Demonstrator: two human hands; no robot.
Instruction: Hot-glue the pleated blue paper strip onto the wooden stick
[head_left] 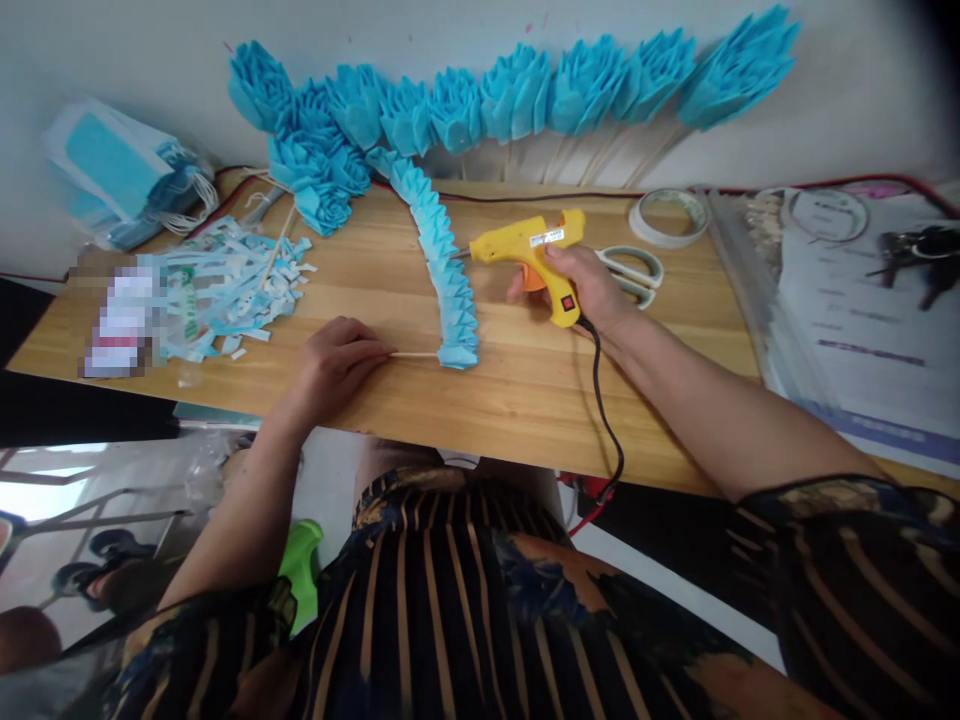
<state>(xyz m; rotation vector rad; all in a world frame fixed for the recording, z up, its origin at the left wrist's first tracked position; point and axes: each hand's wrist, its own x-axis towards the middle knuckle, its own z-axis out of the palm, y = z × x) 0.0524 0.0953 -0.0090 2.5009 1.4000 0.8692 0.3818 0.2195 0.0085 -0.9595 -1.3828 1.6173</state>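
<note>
Two hands are at work on our wooden table (525, 390). Our left hand (337, 360) lies knuckles-up near the front edge, at about 7 o'clock, its fingertips pinched narrow around one thin wooden stick (414, 355). That stick runs toward 3 o'clock and ends in the bottom of one pleated blue paper strip (442, 255), which curves toward 11 o'clock. Our right hand (596, 285), forearm reaching in from 5 o'clock, is wrapped around the grip of one yellow hot glue gun (525, 248). Its nozzle points to 9 o'clock, right up by the strip, and one black cord (604, 400) trails off the front edge. One pair of scissors (637, 270) lies just beside that hand, one tape roll (670, 215) at 1 o'clock. We count at least eight blue paper flowers (517, 90) along the wall at 12 o'clock, and one heap of paper scraps (225, 280) at 9 o'clock.
</note>
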